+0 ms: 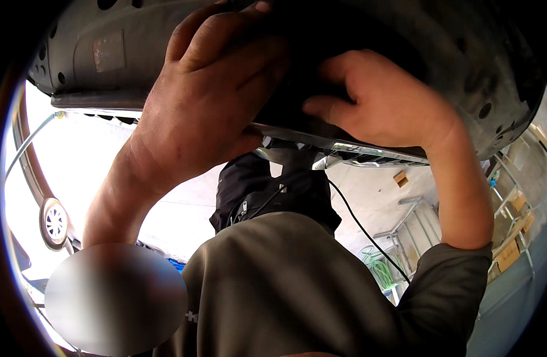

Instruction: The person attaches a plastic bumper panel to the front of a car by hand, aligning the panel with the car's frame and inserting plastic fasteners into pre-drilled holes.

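Observation:
A large, dark, curved panel (392, 35) with round holes spans the top of the view, and a pale rectangular label (109, 51) is stuck on its left part. Against the panel's middle, my left hand (196, 107) has its fingers bent, its thumb by the lower edge strip (339, 144). Shadow hides what lies under its fingertips. To its right, my right hand (392, 101) reaches into the dark hollow. Its thumb and forefinger are apart, with nothing visible between them; the other fingers are hidden.
A car wheel (54, 223) shows at the far left, near a pale hose (29, 143). Below right are a black cable (368, 232), a coiled green hose (379, 271), a metal frame (416, 229) and shelving with cardboard boxes (508, 256). A small box (400, 178) lies on the floor.

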